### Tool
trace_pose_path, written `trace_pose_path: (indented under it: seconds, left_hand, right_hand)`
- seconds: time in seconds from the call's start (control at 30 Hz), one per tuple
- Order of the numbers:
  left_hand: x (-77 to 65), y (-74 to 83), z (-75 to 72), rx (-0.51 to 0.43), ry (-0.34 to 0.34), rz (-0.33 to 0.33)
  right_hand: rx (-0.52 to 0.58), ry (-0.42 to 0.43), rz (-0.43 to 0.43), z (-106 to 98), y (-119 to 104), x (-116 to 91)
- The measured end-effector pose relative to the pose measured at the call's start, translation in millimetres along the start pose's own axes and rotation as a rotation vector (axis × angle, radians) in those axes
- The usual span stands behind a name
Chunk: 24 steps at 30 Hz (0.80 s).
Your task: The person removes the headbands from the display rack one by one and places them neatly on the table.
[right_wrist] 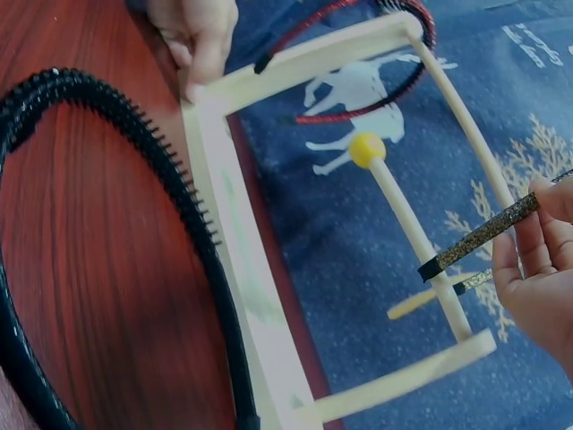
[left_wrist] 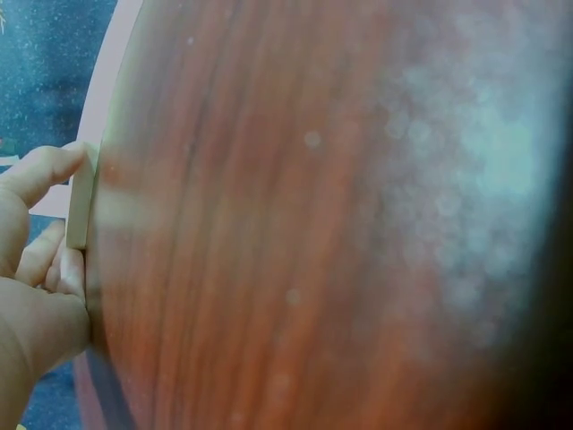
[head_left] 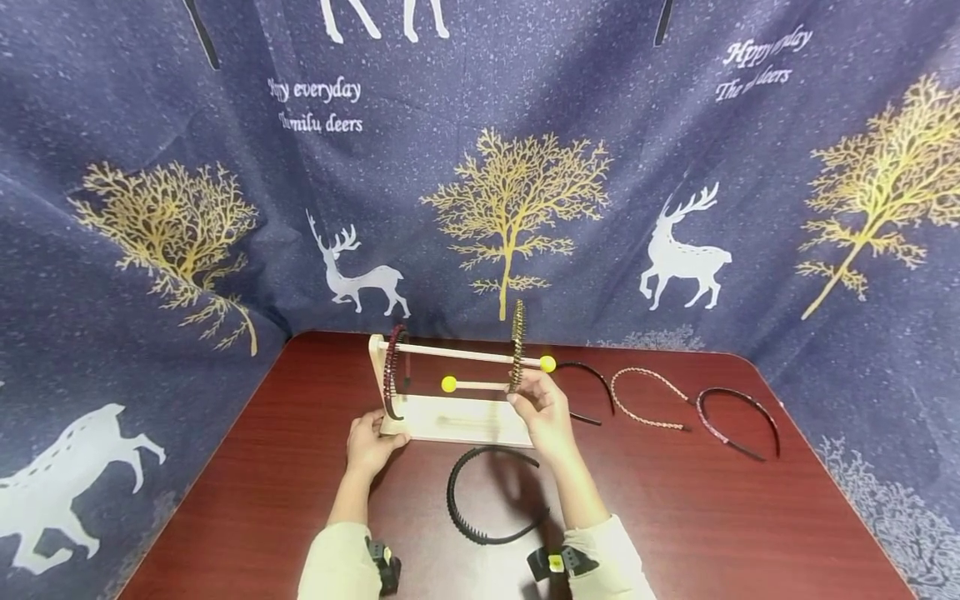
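Note:
A pale wooden rack (head_left: pixel 465 423) has two rods tipped with yellow balls. My left hand (head_left: pixel 370 446) grips the left end of its base; in the left wrist view, thumb and fingers pinch the wood edge. A glittery gold-and-black headband (head_left: pixel 518 337) is pinched between the thumb and fingers of my right hand (head_left: pixel 547 418). It straddles the upper rod (head_left: pixel 457 354) near the yellow ball (head_left: pixel 547 364), its arch above the rod. The headband's tips reach close to the lower rod (right_wrist: pixel 412 228) in the right wrist view. A dark red headband (head_left: pixel 391 371) hangs at the upper rod's left end.
A black toothed headband (head_left: pixel 453 497) lies in front of the rack on the reddish-brown table (head_left: pixel 255 500). Right of the rack lie another black headband (head_left: pixel 600 379), a braided beige one (head_left: pixel 630 417) and a pinkish dark one (head_left: pixel 708 427). A blue patterned cloth (head_left: pixel 480 100) hangs behind.

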State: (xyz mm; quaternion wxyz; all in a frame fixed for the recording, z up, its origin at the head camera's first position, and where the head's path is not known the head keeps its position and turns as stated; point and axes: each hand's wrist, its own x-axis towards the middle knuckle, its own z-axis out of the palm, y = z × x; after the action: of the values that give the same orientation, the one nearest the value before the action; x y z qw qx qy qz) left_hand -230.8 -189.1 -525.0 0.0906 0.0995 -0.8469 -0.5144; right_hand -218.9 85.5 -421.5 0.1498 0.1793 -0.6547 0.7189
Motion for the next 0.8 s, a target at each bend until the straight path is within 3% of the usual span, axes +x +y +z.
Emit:
trace_pose_path:
  seconds: [0.23, 0.47, 0.8]
  left_hand:
    - [0.1, 0.1, 0.3, 0.002, 0.003, -0.006]
    - [-1.3, 1.2, -0.3, -0.001, 0.001, -0.006]
    - [0.9, -1.3, 0.0, 0.027, 0.017, 0.003]
  right_hand:
    - [0.052, 0.041, -0.034, -14, 11, 1]
    - [0.141, 0.031, -0.066, -19, 6, 1]
    - [0.173, 0.019, -0.092, -33, -5, -1]
